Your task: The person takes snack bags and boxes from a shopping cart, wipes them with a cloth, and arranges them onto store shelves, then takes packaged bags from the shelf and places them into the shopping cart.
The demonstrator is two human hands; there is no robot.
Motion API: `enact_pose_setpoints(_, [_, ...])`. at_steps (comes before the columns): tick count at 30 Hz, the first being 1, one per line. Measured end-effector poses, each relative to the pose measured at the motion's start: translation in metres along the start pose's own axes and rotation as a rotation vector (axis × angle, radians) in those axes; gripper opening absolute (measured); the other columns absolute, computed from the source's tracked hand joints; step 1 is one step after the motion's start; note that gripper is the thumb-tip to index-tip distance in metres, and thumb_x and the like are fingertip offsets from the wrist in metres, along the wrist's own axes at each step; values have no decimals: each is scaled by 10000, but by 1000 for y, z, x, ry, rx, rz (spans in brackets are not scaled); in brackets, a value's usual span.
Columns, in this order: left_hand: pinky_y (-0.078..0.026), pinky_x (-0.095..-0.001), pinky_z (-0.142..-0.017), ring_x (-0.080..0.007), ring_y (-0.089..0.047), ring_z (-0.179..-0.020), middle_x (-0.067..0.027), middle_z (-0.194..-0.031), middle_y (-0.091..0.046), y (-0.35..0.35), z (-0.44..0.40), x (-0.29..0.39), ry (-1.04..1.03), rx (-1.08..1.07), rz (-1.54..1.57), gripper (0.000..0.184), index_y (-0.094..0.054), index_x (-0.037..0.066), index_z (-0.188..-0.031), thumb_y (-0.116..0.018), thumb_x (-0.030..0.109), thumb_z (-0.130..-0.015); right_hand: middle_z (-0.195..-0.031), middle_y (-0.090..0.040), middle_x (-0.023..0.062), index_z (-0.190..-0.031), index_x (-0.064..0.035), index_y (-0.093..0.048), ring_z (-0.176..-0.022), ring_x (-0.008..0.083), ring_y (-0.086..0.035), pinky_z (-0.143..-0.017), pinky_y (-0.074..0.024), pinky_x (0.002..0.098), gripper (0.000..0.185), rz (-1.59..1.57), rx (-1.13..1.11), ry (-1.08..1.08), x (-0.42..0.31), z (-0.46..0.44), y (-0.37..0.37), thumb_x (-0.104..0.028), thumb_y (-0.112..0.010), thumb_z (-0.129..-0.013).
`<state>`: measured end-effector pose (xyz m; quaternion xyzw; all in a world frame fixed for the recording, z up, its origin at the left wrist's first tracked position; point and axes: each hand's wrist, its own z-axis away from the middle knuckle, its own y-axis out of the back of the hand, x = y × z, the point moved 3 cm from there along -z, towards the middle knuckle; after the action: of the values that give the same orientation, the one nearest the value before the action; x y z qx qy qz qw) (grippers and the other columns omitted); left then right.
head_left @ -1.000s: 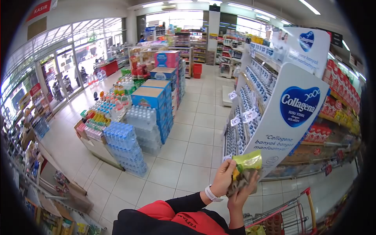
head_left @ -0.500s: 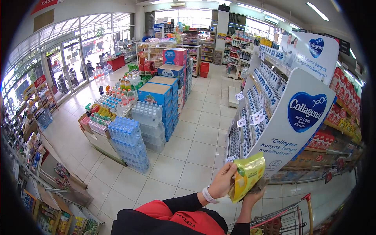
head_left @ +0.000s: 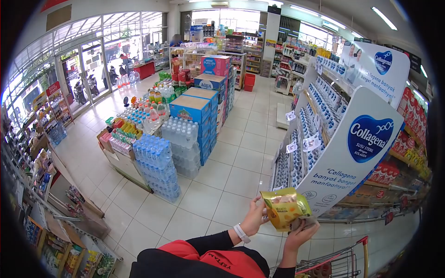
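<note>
A shiny yellow and green snack pouch (head_left: pixel 283 212) marked "Mango" hangs in front of me between both hands, its printed face toward me. My left hand (head_left: pixel 253 217), with a white band at the wrist, pinches the pouch along its left edge. On the lower right corner, my right hand (head_left: pixel 301 235) has its fingers closed round the pouch. Below the right forearm stands a shopping cart (head_left: pixel 345 259) with a red handle.
A white Collagena display (head_left: pixel 345 176) rises close on the right, filled with small bottles. To the left are stacked packs of water bottles (head_left: pixel 155 167) and blue boxes (head_left: pixel 192 111). Shelves of goods (head_left: pixel 60 241) line the lower left. Tiled floor (head_left: pixel 241 157) runs between.
The pouch has turned from a steep tilt to a more level pose, its front now facing me more. Both hands turned with it, and the left moved a little left. My view shifted slightly.
</note>
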<state>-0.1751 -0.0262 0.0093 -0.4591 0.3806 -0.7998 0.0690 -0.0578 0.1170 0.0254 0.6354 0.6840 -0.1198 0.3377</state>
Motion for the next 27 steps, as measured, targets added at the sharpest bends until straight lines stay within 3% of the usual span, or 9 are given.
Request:
enact_pose_setpoints(4, [-432, -439, -943, -186, -504, -1133, -57, -1199, -500, 17, -1, -16, 29, 75, 76, 365, -332, 145, -1275, -353, 412, -1028, -1075, -458, 227, -1139, 78, -452, -998, 425, -493, -871, -403, 468, 258, 10, -55, 15, -1, 0, -9, -107, -516, -970])
enact_pose_setpoints(7, [-446, -474, -945, -201, -491, -1142, -58, -1231, -462, 12, 14, -27, -5, 24, 219, 398, -306, 143, -1268, -410, 429, -1013, -1071, -462, 224, -1127, 78, -455, -998, 427, -495, -870, -403, 471, 254, -14, -38, 0, -7, 0, -16, -107, -524, -968])
enact_pose_setpoints(8, [-412, -520, -1005, -209, -446, -1205, -70, -1233, -470, 11, 15, -28, 32, 80, 260, 291, -389, 140, -1202, -375, 370, -1023, -1069, -464, 223, -1120, 80, -455, -996, 426, -495, -868, -403, 471, 253, -23, -34, -14, -9, 0, -17, -108, -527, -967])
enact_pose_setpoints(12, [-412, -522, -1011, -223, -434, -1242, -68, -1270, -451, 41, -5, -59, 243, 276, 473, 295, -373, 145, -1247, -462, 271, -995, -1067, -464, 223, -1114, 88, -449, -1000, 424, -491, -869, -401, 469, 254, -11, -56, -15, -2, 4, -25, -102, -527, -965])
enact_pose_setpoints(14, [-403, -529, -1026, -232, -419, -1263, -77, -1320, -398, 32, 12, -50, 108, 152, 287, 411, -329, 136, -1305, -534, 178, -950, -1075, -466, 223, -1113, 96, -443, -995, 423, -488, -875, -395, 475, 257, -1, -80, -3, 0, 7, -26, -92, -528, -959])
enact_pose_setpoints(18, [-386, -492, -1055, -235, -385, -1296, -108, -1366, -326, 17, 14, -31, -105, -87, 145, 560, -226, 145, -1348, -589, 176, -924, -1081, -465, 204, -1148, 74, -443, -998, 395, -514, -893, -400, 456, 278, 41, -141, 76, -18, 22, -26, -121, -520, -965])
enact_pose_setpoints(20, [-322, -426, -1102, -231, -378, -1300, -125, -1364, -372, 29, -9, -29, -640, -193, -211, 784, -60, 114, -1400, -655, 198, -895, -1081, -479, 203, -1145, 70, -459, -982, 396, -521, -888, -405, 464, 298, -40, -226, 165, -31, 34, -27, -128, -545, -938])
enact_pose_setpoints(25, [-299, -401, -1118, -227, -361, -1331, -135, -1420, -349, 43, -15, 8, -389, -147, 5, 918, 18, 119, -1449, -682, 273, -874, -1073, -522, 185, -1133, 59, -487, -946, 357, -559, -854, -446, 430, 315, -229, -472, 313, -77, 29, -20, -136, -575, -902])
enact_pose_setpoints(27, [-305, -407, -1126, -238, -346, -1350, -126, -1432, -341, 53, -19, 15, -317, -287, 133, 880, -59, 111, -1478, -657, 354, -879, -1042, -537, 159, -1137, 29, -470, -794, 220, -617, -654, -514, 310, 276, -642, -574, -153, -92, 15, -18, -125, -574, -934])
